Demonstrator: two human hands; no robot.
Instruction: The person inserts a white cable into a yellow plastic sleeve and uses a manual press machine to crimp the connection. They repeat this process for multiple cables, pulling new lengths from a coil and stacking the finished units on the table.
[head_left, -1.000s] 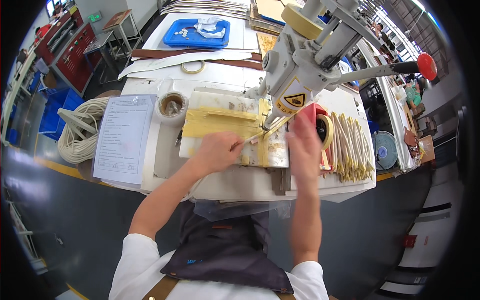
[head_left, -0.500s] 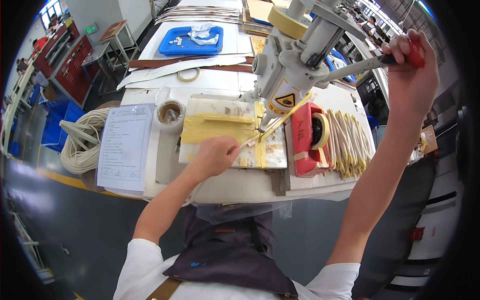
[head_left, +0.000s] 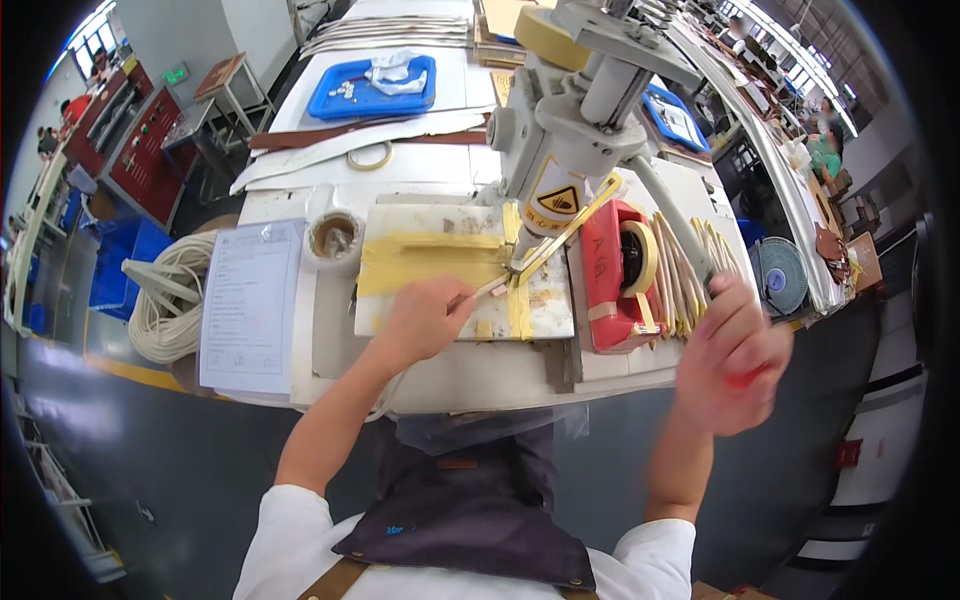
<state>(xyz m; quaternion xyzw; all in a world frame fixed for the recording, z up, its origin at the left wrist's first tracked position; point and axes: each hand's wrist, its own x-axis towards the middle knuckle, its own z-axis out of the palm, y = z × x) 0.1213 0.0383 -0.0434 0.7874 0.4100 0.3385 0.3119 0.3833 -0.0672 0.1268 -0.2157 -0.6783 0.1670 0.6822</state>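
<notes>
My left hand (head_left: 425, 318) is closed on a thin white cord (head_left: 490, 288), whose far end lies under the tool tip of a grey hand press (head_left: 563, 142). Beneath them is a pale board (head_left: 548, 308) with strips of yellow tape (head_left: 430, 262) on it. My right hand (head_left: 735, 355), somewhat blurred, grips the red knob at the end of the press lever (head_left: 672, 210), which slopes down toward me. Right of the board stands a red tape dispenser (head_left: 603, 270) with a tape roll.
Several white cords with yellow ends (head_left: 672, 270) lie beyond the dispenser. To the left are a clear tape roll (head_left: 336, 238), a printed sheet (head_left: 252, 305) and a coil of white cord (head_left: 170, 315). A blue tray (head_left: 325, 102) sits farther back.
My right hand has pulled the press lever down and toward me from its raised position. My left hand stays in nearly the same place with the cord.
</notes>
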